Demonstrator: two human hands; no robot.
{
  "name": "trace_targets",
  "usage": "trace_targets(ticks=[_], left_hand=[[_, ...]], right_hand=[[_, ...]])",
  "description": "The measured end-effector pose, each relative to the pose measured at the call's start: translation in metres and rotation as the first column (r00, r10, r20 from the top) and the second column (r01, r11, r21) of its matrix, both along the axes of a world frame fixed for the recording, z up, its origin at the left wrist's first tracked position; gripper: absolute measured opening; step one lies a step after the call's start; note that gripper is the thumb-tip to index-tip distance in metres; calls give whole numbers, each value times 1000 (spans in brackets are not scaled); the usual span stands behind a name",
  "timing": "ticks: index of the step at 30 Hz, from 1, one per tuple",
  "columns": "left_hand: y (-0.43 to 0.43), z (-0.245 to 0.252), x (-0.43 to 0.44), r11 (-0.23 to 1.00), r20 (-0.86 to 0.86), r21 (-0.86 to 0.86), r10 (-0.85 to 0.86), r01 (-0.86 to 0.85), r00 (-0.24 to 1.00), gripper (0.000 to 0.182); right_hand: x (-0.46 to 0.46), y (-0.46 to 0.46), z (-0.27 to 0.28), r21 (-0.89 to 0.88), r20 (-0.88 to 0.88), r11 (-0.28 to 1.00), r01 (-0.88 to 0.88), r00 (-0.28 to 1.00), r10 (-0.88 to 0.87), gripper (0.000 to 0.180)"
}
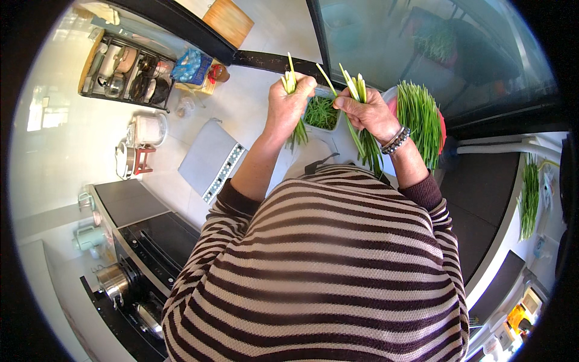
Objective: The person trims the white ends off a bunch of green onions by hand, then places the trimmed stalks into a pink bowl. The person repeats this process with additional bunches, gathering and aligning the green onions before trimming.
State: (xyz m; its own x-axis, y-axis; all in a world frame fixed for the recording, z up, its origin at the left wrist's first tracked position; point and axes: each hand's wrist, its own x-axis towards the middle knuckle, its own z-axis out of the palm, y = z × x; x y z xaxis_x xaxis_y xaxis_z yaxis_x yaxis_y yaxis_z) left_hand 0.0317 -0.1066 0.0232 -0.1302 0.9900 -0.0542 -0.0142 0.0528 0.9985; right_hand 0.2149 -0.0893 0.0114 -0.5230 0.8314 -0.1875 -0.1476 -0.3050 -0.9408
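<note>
My left hand is closed around a small bunch of garlic chives, pale cut ends up and green leaves hanging below the fist. A thicker bunch of chives hangs from my right hand, which wears a beaded bracelet. Between that hand's thumb and forefinger, one pale stalk slants away from the rest. Below and between the hands sits a clear plastic tub holding short green leaves. Beyond my right wrist, a large heap of chives lies in a pink basin.
A glass door in a dark frame stands ahead. Dark-fronted cabinets run along the right; more chives lie on their counter. At left are a pot rack, a grey panel with a patterned strip and a stove.
</note>
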Motion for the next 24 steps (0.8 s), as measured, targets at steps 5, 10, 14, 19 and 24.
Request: trace_targets(ticks=[5, 10, 14, 19, 24], left_hand=[[0, -1, 16, 990, -64, 140, 27, -18, 998, 15], [12, -8, 18, 982, -90, 190, 17, 1, 996, 17], [27, -10, 9, 993, -106, 110, 60, -48, 992, 22], [40, -11, -5, 998, -55, 14, -55, 56, 997, 17], [42, -2, -4, 963, 155, -165, -190, 215, 969, 23]], right_hand=[[-3, 3, 3, 169, 151, 986, -6, 988, -20, 11], [-5, 11, 2, 196, 101, 981, 7, 995, -27, 12], [-1, 29, 2, -91, -49, 995, -50, 998, 45, 14], [-3, 51, 3, -247, -201, 964, 102, 967, -154, 18], [-1, 71, 4, -310, -296, 938, 155, 922, -250, 19]])
